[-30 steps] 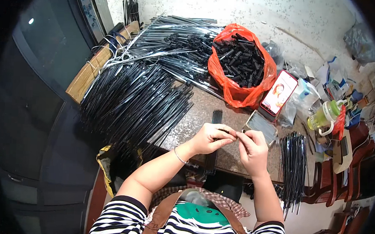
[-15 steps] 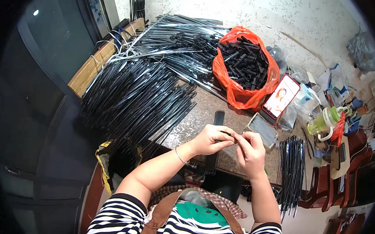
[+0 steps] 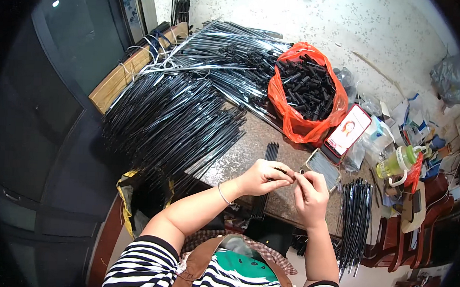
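My left hand (image 3: pixel 263 177) and my right hand (image 3: pixel 310 192) meet over the near edge of a speckled stone table (image 3: pixel 240 154). Both pinch the same small dark piece between their fingertips; it is mostly hidden by my fingers. A thin black rod bundle (image 3: pixel 269 156) lies on the table just under and beyond my left hand. A small open tray of thin metal pins (image 3: pixel 322 166) sits just past my right hand.
A big heap of long black rods (image 3: pixel 174 120) covers the table's left. An orange bag of short black tubes (image 3: pixel 306 90) stands at the back. A phone (image 3: pixel 348 130), a green cup (image 3: pixel 398 161) and clutter lie right. Another rod bundle (image 3: pixel 355 217) hangs off the right edge.
My hands have stayed together at the same spot, with only slight finger movement. The view has shifted a little.
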